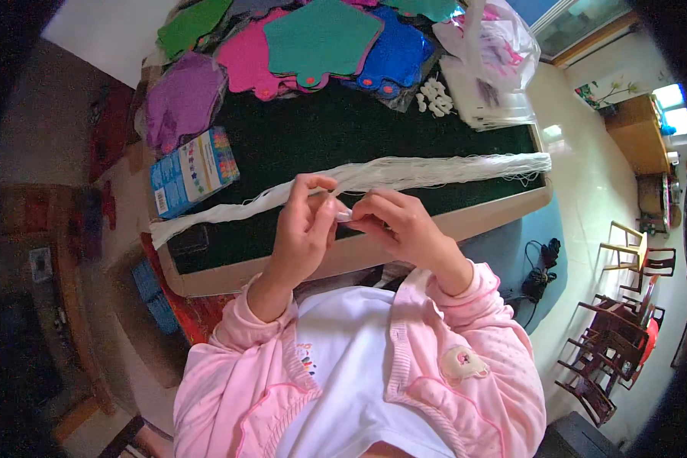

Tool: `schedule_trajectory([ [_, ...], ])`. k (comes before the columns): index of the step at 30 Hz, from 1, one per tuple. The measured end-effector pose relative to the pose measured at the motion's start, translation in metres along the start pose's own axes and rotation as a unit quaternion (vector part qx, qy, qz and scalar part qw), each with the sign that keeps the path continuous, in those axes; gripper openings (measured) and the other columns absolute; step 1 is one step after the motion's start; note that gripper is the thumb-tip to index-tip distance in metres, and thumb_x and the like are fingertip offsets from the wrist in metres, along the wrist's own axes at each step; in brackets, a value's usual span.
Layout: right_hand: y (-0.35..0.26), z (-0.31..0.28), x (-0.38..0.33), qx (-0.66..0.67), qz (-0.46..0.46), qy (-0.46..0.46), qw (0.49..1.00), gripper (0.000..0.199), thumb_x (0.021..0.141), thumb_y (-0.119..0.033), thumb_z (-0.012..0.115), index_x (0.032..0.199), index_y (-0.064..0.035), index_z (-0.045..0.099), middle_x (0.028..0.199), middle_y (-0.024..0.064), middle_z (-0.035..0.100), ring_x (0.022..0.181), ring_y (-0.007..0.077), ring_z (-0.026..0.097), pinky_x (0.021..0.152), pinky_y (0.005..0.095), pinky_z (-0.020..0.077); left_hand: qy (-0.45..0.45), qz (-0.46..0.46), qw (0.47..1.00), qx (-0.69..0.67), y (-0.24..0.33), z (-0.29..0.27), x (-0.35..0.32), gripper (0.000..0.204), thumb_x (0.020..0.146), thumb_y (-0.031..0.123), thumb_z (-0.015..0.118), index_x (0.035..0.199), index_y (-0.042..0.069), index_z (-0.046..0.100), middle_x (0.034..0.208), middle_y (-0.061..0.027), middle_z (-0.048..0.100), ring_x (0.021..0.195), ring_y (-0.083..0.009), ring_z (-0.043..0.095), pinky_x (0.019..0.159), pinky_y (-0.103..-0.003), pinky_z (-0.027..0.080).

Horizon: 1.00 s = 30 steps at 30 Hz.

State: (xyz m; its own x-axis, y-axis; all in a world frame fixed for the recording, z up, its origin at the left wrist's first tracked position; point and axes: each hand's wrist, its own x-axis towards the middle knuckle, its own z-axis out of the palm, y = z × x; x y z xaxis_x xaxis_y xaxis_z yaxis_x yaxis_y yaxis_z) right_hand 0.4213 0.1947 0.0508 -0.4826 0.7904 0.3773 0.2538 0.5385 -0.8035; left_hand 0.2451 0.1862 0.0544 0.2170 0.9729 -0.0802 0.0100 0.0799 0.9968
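Observation:
Both hands meet above the near edge of the table, pinching a small white piece (344,216) whose kind I cannot make out. My left hand (304,229) has its thumb and fingers closed at one end of it. At the other end, the fingertips of my right hand (404,229) are pressed together. Just beyond the hands, a long hank of white thread (435,171) stretches across the table from left to right, its strands loose toward the right end. Farther back on the right lies a small heap of white pieces (435,98).
Felt pieces lie along the far side: purple (185,99), pink (244,61), teal (324,38), blue (397,53) and green (195,27). A blue printed box (195,172) stands at left, white plastic bags (492,69) at far right. The dark tabletop has a beige rim (473,217).

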Motion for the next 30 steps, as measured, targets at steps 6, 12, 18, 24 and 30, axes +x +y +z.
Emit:
schedule_trajectory([
  [6,-0.002,-0.012,0.002,-0.058,-0.089,-0.057,0.993,0.012,0.074,-0.004,0.064,0.084,-0.0034,0.056,0.077,0.008,0.054,0.067,0.0255,0.056,0.056,0.0325,0.0453,-0.036,-0.206,0.954,-0.214,-0.018,-0.015,0.012,0.019,0.092,0.019,0.048,0.097,0.001,0.05,0.08,-0.0065,0.058,0.051,-0.0074,0.051,0.041,-0.019,0.041],
  [12,0.007,-0.015,0.004,-0.05,-0.08,-0.051,0.994,0.013,0.075,-0.004,0.064,0.086,-0.0029,0.057,0.077,0.0076,0.056,0.065,0.0215,0.056,0.056,0.031,0.0456,-0.161,-0.27,0.899,-0.304,-0.021,-0.02,0.013,0.022,0.089,0.022,0.053,0.097,0.001,0.058,0.078,-0.0068,0.059,0.057,-0.0119,0.057,0.043,-0.024,0.045],
  [18,0.011,-0.011,0.005,0.304,0.291,-0.026,0.906,0.011,0.079,-0.004,0.065,0.086,0.0001,0.057,0.077,0.0047,0.058,0.063,0.0083,0.054,0.056,0.024,0.0447,-0.054,0.104,0.985,0.13,-0.003,-0.013,0.006,0.006,0.079,0.003,0.064,0.084,0.0,0.063,0.077,-0.0048,0.062,0.057,-0.0094,0.056,0.05,-0.022,0.045],
  [24,0.01,-0.022,0.02,-0.027,-0.002,-0.006,1.0,0.011,0.071,0.0,0.066,0.079,-0.0033,0.059,0.074,0.0063,0.057,0.066,0.0191,0.056,0.057,0.0276,0.0427,-0.058,-0.019,0.989,0.135,-0.006,-0.018,0.014,0.008,0.08,0.003,0.062,0.087,0.0,0.063,0.073,-0.0032,0.06,0.055,-0.007,0.054,0.049,-0.02,0.041],
  [30,0.027,-0.007,0.023,-0.077,-0.029,0.088,0.993,0.016,0.067,-0.001,0.066,0.081,-0.0049,0.058,0.08,0.0053,0.056,0.077,0.0234,0.055,0.07,0.035,0.0404,-0.101,-0.135,0.97,-0.178,0.005,-0.013,0.023,0.006,0.082,0.003,0.06,0.086,-0.001,0.061,0.072,-0.0043,0.061,0.055,-0.007,0.053,0.049,-0.021,0.044],
])
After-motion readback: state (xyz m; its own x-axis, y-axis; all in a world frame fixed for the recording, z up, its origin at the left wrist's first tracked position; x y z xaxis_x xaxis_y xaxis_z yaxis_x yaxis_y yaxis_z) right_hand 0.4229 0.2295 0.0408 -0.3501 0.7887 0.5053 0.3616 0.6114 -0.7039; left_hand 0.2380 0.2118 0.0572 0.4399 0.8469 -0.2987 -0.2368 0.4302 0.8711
